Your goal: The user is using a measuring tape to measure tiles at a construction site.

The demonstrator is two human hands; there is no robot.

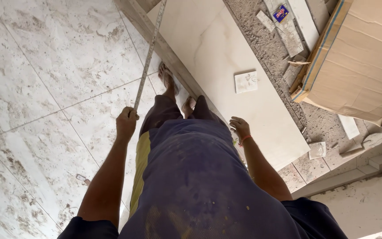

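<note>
The left hand (126, 122) clenched a tape (149, 53) stretching ahead beside the tile (226, 66), the right hand (239, 127) hung loose; a slackened grip could probably let it snap back.

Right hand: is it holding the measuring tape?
No, the right hand hangs empty beside the leg; the left hand grips the measuring tape.

A room mid-tiling: dusty laid floor tiles (45, 79), bare mortar bed (261, 40) (still rough), loose large tile (226, 66).
</note>
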